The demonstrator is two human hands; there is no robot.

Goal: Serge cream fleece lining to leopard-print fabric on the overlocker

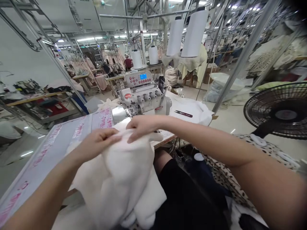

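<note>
A bundle of white fleecy fabric hangs from the table edge over my lap. My left hand pinches its upper part from the left, thumb pointing right. From the other side my right hand grips the same fabric, with fingertips bent down into it. Just beyond the hands stands an overlock sewing machine with a lit control panel. The fabric's top edge lies close to the machine's front left; whether it is under the presser foot is hidden by my hands.
Dark thread snips lie on white cloth right of the machine. White thread cones stand above. A black fan is at the right, near spotted fabric. The table's left side has a pink-printed cover.
</note>
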